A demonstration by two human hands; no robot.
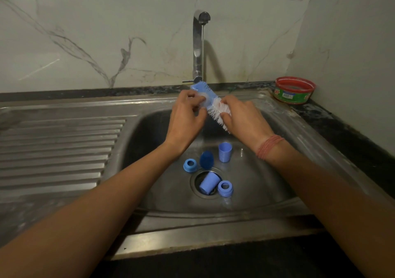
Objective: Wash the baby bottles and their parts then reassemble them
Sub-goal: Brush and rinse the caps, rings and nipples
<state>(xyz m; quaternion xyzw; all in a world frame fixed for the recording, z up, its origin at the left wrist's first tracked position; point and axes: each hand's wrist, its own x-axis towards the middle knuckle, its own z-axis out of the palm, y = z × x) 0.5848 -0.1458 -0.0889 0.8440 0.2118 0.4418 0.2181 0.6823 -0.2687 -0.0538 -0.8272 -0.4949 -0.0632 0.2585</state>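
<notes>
We judged the step in hand to be rinsing the bottle brush (pixel 210 104) under the tap (pixel 199 42) before scrubbing the parts, and to do it well we would keep the bristles in the thin stream, work the fingers through them from the blue end to the white end, and turn the brush so that no side stayed dry. Our left hand (pixel 188 117) had its thumb and forefingers curled in a pinch on the blue part of the brush, the other fingers loosely bent below; our right hand (pixel 239 115) gripped the white bristles, fingers and thumb wrapped about them. Neither hand was released. The brush lay slanted between the two hands, its blue tip above the left one. Below the hands, on the floor of the steel sink (pixel 149 128), lay the bottle parts: an upright blue cup-shaped cap (pixel 224 152) under the right wrist, a dark blue domed piece (pixel 206 159) beside it, a screw ring (pixel 189 165) under the left wrist, a second cap (pixel 209 182) tipped over the drain and a second ring (pixel 225 188) touching it. We could not make out the bottles themselves.
</notes>
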